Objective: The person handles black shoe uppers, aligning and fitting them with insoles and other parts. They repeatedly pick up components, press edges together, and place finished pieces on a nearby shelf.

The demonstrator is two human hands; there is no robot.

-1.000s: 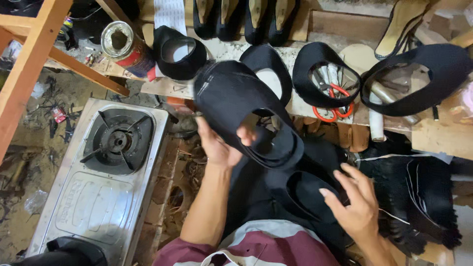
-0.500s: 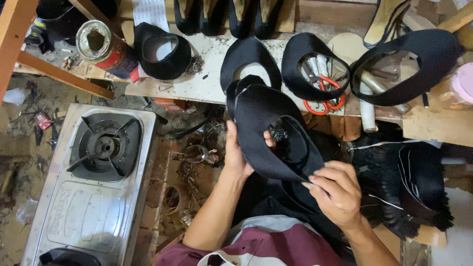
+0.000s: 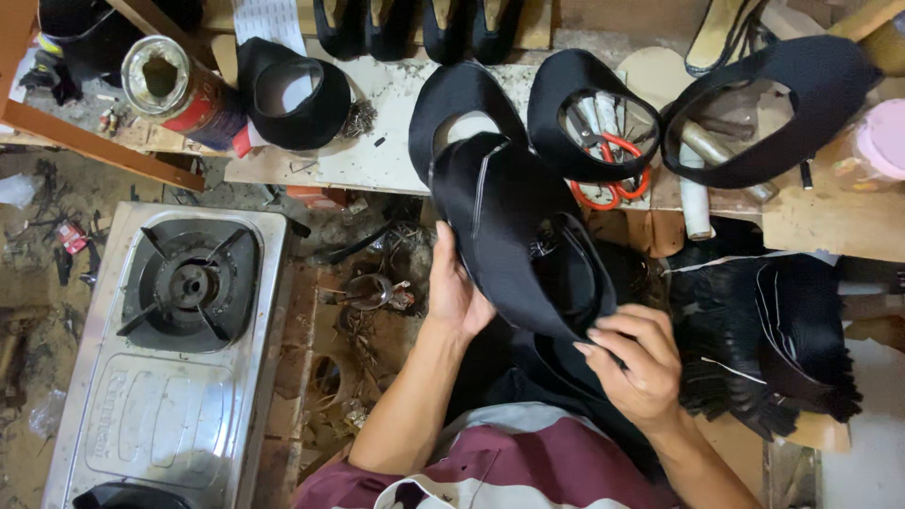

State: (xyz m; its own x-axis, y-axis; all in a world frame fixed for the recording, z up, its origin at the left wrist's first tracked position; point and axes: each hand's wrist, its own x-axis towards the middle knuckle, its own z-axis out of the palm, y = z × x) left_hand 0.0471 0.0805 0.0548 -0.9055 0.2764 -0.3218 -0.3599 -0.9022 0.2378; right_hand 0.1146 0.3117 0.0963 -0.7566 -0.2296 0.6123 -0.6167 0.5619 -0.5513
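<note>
Both of my hands hold a black fabric shoe upper (image 3: 514, 226) above my lap. My left hand (image 3: 457, 287) supports it from underneath at its left edge. My right hand (image 3: 633, 363) pinches its lower right rim near the oval foot opening. More black uppers (image 3: 584, 94) lie flat on the low workbench (image 3: 377, 151) just beyond, one of them lying over red-handled scissors (image 3: 613, 174).
A single-burner steel gas stove (image 3: 179, 339) stands on the floor at the left. An open red tin can (image 3: 174, 90) rests on the bench's left end. A stack of black cut pieces (image 3: 782, 339) lies at the right. Finished shoes (image 3: 415, 24) line the back.
The black upper has been turned and drawn closer to me. My right hand came up from my lap and took hold of its lower rim.
</note>
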